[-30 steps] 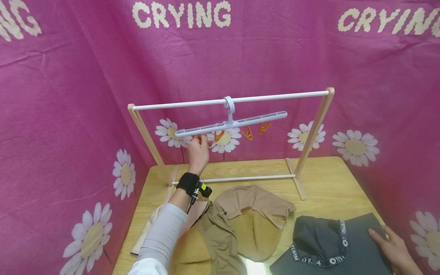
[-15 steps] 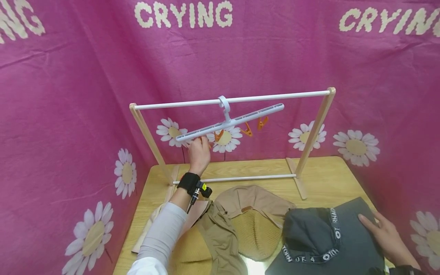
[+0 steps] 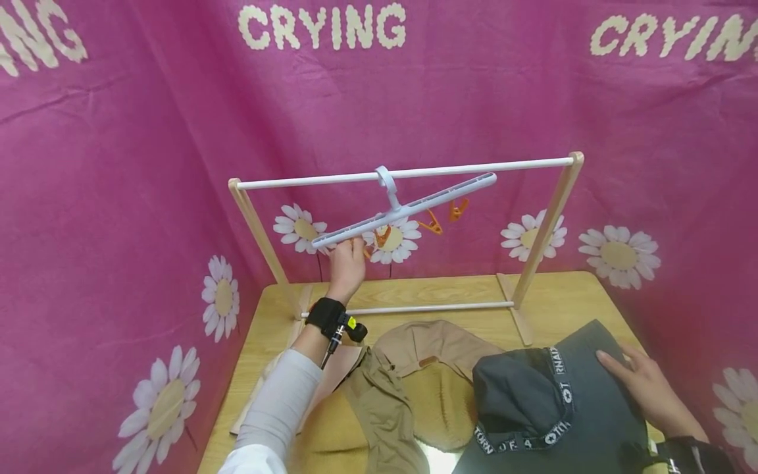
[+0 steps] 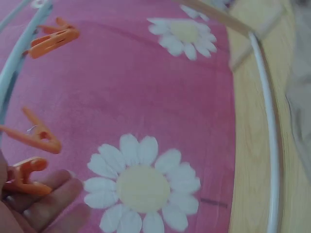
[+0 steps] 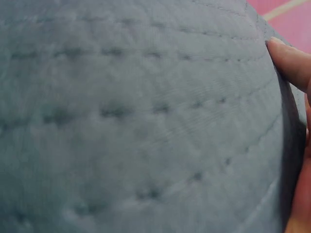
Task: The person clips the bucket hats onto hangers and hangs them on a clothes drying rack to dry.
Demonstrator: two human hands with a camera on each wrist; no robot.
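My left hand [image 3: 347, 266] is at the lower left end of a pale hanger [image 3: 395, 214], which hooks over the rack's top bar. In the left wrist view, an orange clip [image 4: 30, 187] sits in the fingers, partly hidden at the frame's edge. Other orange clips [image 3: 432, 224] dangle from the hanger, whose left end tilts down. At right, my right hand [image 3: 651, 388] grips the brim of a dark grey bucket hat [image 3: 598, 388] with a lettered band, thumb on top. The hat's stitched brim [image 5: 146, 87] fills most of the right wrist view.
A rack with a white top bar [image 3: 491, 169] and wooden legs [image 3: 547, 230] stands at the table's back. Tan and olive fleece-lined hats [image 3: 438, 342] lie in front on the wooden table [image 3: 562, 296]. A pink curtain [image 3: 474, 99] surrounds it.
My right hand has brought the grey hat up and left, over part of the tan hat. The hanger's left end has dipped and its right end risen, with my left hand staying there.
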